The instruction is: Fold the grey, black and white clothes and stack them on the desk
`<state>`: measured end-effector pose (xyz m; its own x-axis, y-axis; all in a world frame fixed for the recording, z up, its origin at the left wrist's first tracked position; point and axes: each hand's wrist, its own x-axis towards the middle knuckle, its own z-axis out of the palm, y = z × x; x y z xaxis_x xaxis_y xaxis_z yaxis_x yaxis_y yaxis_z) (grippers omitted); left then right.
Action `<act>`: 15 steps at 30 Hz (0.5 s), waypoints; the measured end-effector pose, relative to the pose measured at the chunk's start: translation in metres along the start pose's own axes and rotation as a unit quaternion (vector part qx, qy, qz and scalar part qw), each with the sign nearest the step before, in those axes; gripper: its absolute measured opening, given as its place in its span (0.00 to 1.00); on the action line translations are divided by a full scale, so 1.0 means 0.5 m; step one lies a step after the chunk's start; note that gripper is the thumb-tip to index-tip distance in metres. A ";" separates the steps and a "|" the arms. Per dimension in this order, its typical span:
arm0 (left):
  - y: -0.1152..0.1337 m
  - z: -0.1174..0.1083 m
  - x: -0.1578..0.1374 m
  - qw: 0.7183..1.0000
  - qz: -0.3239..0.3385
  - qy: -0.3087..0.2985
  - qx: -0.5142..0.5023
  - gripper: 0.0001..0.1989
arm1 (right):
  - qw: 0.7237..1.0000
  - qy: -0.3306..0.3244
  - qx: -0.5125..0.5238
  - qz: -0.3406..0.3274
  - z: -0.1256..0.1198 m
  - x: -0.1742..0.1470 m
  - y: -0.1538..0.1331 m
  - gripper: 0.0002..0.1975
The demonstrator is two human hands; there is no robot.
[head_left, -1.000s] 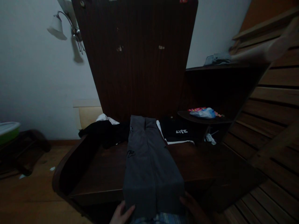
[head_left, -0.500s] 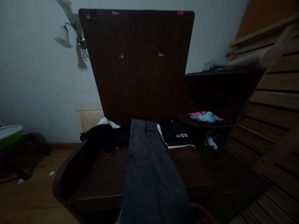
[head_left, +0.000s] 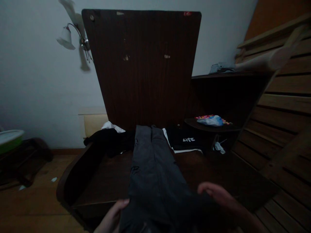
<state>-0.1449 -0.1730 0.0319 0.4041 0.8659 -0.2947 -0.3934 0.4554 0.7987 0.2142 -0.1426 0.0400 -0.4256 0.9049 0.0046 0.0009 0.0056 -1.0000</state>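
Dark grey trousers [head_left: 155, 174] lie lengthwise over the desk, their legs side by side and small black markings on the left one. Their far end rests by the back panel, and the near end hangs toward me past the front edge. At the left side of the trousers, my left hand [head_left: 113, 215] has its thumb on the cloth, the other fingers mostly hidden beneath. My right hand [head_left: 218, 195] is at their right edge, blurred and dim, so its grip is unclear. Right of the trousers lies a folded black garment [head_left: 187, 140] with white lettering and trim.
Dark clothing [head_left: 114, 142] and a white cloth [head_left: 113, 127] lie at the desk's back left. A tall brown panel [head_left: 145, 71] rises behind. On the right, a plastic bag [head_left: 211, 121] sits on a small shelf, beside a slatted wooden frame [head_left: 286, 110].
Both hands have risen into view from the bottom edge, either side of the trousers. The near part of the trousers has shifted and creased; the far end stays almost in place.
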 end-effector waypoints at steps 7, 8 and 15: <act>0.136 0.021 0.161 0.985 0.060 -0.082 -0.141 0.15 | 0.991 0.066 0.114 -0.022 -0.022 0.240 -0.051 0.16; 0.144 0.010 0.186 0.983 0.064 -0.075 -0.152 0.15 | 0.993 0.074 0.094 -0.024 -0.027 0.274 -0.039 0.15; 0.128 -0.071 0.291 0.982 0.029 0.018 -0.183 0.18 | 0.980 0.193 -0.050 -0.012 -0.013 0.406 0.075 0.17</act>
<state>-0.1406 -0.0103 0.0214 0.3449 0.8963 -0.2788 -0.6883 0.4435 0.5740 0.1337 0.0439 0.0034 -0.0517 0.9975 0.0487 0.0914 0.0533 -0.9944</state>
